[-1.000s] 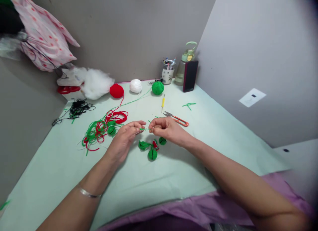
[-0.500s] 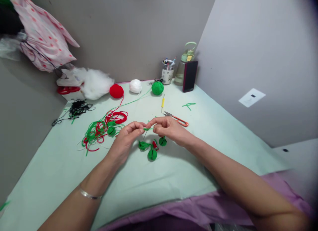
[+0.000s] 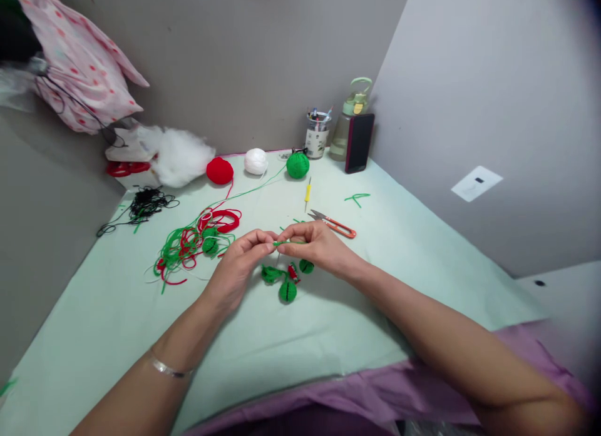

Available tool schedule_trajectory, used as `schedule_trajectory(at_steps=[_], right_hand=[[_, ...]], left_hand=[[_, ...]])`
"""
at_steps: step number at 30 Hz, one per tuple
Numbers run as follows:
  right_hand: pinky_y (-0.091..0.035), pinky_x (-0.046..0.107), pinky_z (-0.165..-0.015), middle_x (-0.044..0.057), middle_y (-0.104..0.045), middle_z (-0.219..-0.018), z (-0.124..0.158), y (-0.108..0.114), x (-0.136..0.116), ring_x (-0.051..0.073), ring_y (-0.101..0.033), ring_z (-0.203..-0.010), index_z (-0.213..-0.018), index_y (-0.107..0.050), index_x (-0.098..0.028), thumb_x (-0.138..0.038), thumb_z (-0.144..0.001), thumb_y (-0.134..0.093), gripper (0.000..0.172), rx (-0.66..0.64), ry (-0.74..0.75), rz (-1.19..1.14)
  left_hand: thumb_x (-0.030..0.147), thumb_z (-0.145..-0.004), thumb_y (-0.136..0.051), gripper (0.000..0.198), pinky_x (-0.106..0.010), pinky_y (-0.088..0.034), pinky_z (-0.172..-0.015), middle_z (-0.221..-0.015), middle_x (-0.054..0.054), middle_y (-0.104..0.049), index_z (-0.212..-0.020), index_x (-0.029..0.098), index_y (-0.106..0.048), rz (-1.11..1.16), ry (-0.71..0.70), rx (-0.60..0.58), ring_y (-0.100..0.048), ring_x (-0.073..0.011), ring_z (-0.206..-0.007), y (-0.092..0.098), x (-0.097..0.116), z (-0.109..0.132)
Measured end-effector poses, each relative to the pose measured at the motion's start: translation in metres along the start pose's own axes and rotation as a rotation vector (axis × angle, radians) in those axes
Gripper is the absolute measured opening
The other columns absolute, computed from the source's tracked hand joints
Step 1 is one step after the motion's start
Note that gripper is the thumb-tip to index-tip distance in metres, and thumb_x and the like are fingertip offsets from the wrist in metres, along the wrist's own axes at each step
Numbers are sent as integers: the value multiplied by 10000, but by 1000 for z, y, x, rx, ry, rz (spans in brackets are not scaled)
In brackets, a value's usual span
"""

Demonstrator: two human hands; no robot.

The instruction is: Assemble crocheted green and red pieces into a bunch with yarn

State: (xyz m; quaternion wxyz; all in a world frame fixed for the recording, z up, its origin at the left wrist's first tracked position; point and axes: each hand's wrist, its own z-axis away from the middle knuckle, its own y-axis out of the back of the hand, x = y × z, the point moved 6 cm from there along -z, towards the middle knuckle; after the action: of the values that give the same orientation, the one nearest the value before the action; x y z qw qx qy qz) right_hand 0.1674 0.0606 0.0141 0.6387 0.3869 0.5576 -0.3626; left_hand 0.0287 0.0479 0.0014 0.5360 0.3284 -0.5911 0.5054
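My left hand (image 3: 245,254) and my right hand (image 3: 313,245) meet at the fingertips above the table, both closed. Between them they pinch a short piece of green yarn (image 3: 283,243). A thin needle-like shaft (image 3: 278,257) slants down from the fingertips; I cannot tell which hand bears it. Just below lie a crocheted green ball (image 3: 288,291) with a dark line across it, a second green ball (image 3: 307,266) partly under my right hand, a green crocheted piece (image 3: 271,274) and a small red, white and green piece (image 3: 293,272).
Orange-handled thread snips (image 3: 335,225) and a yellow-handled hook (image 3: 307,194) lie beyond my right hand. Tangled green and red yarn (image 3: 183,245) spreads at left. Red (image 3: 220,171), white (image 3: 256,161) and green (image 3: 297,166) yarn balls, a pen cup (image 3: 317,137), bottle (image 3: 341,139) and phone (image 3: 360,143) stand behind.
My right fingertips have closed in on the green yarn right beside my left fingertips. The thin shaft has shifted slightly to the right and hangs steeper.
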Motion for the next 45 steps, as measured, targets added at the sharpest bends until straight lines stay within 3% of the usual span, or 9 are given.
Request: schedule_trajectory(at_steps=[3,6,13,17,21,26,34,41,45], right_hand=[[-169,222,-482,-81,-377,-553,0,-2,0,48,-268,-516,-819,-665,-122,-470,-689,-781,389,-11,-18,-26],[-176,223,-482,-85,-363,-542,-1,-2,1,48,-265,-507,-813,-662,-123,-467,-676,-786,391,-11,-30,-21],[-170,220,-480,-88,-328,-543,0,-3,4,53,-255,-514,-813,-664,-124,-406,-739,-732,300,-34,-20,23],[-140,227,-462,-108,-256,-501,-1,2,1,52,-200,-479,-805,-663,-133,-396,-747,-719,275,50,16,91],[-151,230,-449,-107,-281,-471,-3,6,0,55,-217,-456,-763,-646,-144,-392,-765,-695,253,134,32,158],[-168,234,-458,-106,-300,-476,-5,9,2,59,-239,-459,-761,-635,-145,-406,-778,-690,267,141,53,190],[-220,222,-502,-97,-341,-536,-1,1,-4,66,-273,-508,-839,-586,-153,-390,-855,-610,238,-40,85,88],[-261,227,-518,-50,-434,-604,-4,15,-2,81,-338,-564,-817,-642,-145,-413,-804,-684,271,62,42,-27],[-213,231,-498,-67,-370,-583,-3,21,-6,76,-280,-536,-839,-626,-154,-382,-810,-670,233,89,35,-131]], left_hand=[[261,-843,-633,83,-303,-386,-889,-1000,-18,-628,-785,204,-617,-22,-12,31,-551,-172,-940,3,-1,-1],[331,-867,-632,128,-301,-394,-888,-1024,-17,-624,-836,208,-619,-91,-64,82,-553,-168,-936,7,2,-1],[359,-836,-680,180,-304,-430,-844,-994,-36,-635,-799,196,-612,-239,-99,1,-576,-181,-905,3,3,-3],[355,-845,-670,181,-298,-427,-868,-994,-39,-644,-765,200,-618,-223,-110,13,-583,-185,-934,4,4,-2],[344,-810,-708,177,-294,-435,-840,-965,-36,-636,-734,205,-629,-203,-108,55,-585,-184,-904,6,5,-1],[328,-798,-726,161,-276,-435,-830,-927,-21,-627,-752,203,-637,-117,-96,48,-572,-164,-876,7,5,-2],[337,-755,-775,230,-281,-484,-802,-795,14,-622,-790,171,-619,65,-32,144,-606,-125,-752,14,1,-5],[329,-731,-791,257,-287,-495,-736,-840,-9,-666,-734,170,-589,-128,-116,131,-636,-128,-687,20,10,-8],[310,-708,-801,263,-272,-508,-714,-815,10,-642,-792,187,-584,-108,-168,196,-607,-115,-679,30,16,-9]])
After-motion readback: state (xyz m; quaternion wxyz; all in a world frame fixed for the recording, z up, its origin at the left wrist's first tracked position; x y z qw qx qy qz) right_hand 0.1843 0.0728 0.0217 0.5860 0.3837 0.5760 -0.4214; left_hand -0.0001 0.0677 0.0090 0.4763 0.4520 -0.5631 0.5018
